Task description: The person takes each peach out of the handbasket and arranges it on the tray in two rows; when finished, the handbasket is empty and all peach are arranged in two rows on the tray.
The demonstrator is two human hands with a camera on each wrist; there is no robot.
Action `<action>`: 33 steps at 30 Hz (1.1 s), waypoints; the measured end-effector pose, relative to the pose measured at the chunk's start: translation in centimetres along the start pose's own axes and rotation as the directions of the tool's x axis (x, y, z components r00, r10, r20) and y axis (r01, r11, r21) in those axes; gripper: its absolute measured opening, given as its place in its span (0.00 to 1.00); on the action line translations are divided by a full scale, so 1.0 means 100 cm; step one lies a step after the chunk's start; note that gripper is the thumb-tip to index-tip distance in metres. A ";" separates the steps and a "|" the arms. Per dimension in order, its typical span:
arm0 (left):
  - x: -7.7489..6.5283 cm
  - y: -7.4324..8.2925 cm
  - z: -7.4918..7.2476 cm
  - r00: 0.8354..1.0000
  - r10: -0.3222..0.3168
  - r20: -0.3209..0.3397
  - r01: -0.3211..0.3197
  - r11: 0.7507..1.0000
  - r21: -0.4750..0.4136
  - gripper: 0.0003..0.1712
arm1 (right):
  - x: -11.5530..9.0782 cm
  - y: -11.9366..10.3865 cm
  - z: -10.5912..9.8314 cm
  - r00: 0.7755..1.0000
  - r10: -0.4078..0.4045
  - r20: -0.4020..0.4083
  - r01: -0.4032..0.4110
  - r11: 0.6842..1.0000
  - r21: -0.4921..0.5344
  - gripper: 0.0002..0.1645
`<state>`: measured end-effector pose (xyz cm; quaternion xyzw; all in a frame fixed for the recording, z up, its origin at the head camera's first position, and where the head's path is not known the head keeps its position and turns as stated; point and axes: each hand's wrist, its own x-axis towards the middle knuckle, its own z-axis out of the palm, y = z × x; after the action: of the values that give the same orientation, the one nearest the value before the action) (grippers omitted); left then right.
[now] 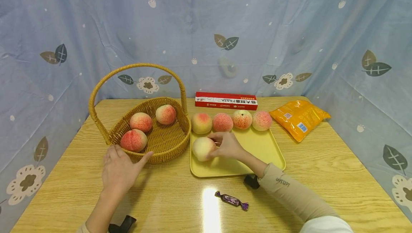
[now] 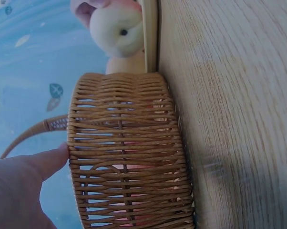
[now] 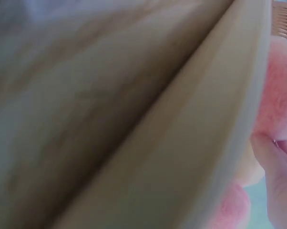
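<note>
My right hand (image 1: 227,145) pinches a pale peach (image 1: 202,149) over the left part of a yellow tray (image 1: 257,154). In the right wrist view the fingertips sit against that peach's pinkish side (image 3: 279,90). A row of several red-speckled peaches (image 1: 222,122) lies along the tray's back edge. At the left stands a wicker basket (image 1: 167,138) with a tall arched handle and three peaches (image 1: 133,140) inside. On its near-left rim rests my left hand (image 1: 118,170), thumb spread out. The left wrist view shows the thumb touching the rim; its other fingers are hidden there.
Behind the tray lies a red pasta box (image 1: 226,100). An orange packet (image 1: 300,119) is at the back right, close to the tray's corner. A purple wrapped candy (image 1: 231,200) lies on the wooden table (image 1: 173,201) in front. Patterned blue curtains (image 1: 193,29) enclose the table.
</note>
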<state>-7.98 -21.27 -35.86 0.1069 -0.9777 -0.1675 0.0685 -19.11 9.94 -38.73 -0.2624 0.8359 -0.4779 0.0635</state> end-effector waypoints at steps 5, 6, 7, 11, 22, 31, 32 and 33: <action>0.000 0.000 -0.001 1.000 -0.012 0.016 0.012 1.000 -0.002 0.70 | 0.001 -0.001 -0.007 0.995 0.042 0.093 -0.041 0.999 -0.016 0.40; 0.000 0.000 -0.001 1.000 -0.014 0.019 0.014 1.000 -0.001 0.70 | 0.002 -0.001 -0.009 0.993 0.055 0.108 -0.052 0.998 -0.032 0.42; 0.000 0.000 -0.001 1.000 -0.017 0.022 0.017 1.000 -0.001 0.70 | 0.003 -0.002 -0.010 0.990 0.066 0.123 -0.061 0.997 -0.049 0.43; -0.001 -0.001 -0.001 0.999 -0.023 0.026 0.023 1.000 0.000 0.70 | 0.004 -0.004 -0.015 0.983 0.082 0.162 -0.070 0.994 -0.079 0.49; -0.002 -0.002 -0.001 0.999 -0.020 0.032 0.020 1.000 0.005 0.71 | 0.010 -0.013 -0.020 0.980 0.021 0.198 -0.003 0.996 -0.091 0.49; -0.001 0.000 -0.002 0.999 -0.018 0.051 0.017 1.000 0.008 0.71 | 0.036 -0.043 -0.023 0.979 -0.023 0.201 0.037 0.997 -0.067 0.44; -0.001 0.000 -0.002 0.998 -0.015 0.054 0.015 1.000 0.011 0.71 | 0.041 -0.046 -0.023 0.980 -0.019 0.199 0.029 0.998 -0.049 0.43; -0.001 0.001 -0.001 0.998 -0.013 0.055 0.012 1.000 0.012 0.70 | 0.046 -0.048 -0.022 0.981 -0.009 0.195 0.014 1.000 -0.026 0.42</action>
<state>-7.88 -21.23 -35.70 0.1086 -0.9795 -0.1650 0.0397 -22.02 7.34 -32.85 -0.3135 0.8307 -0.4387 0.1387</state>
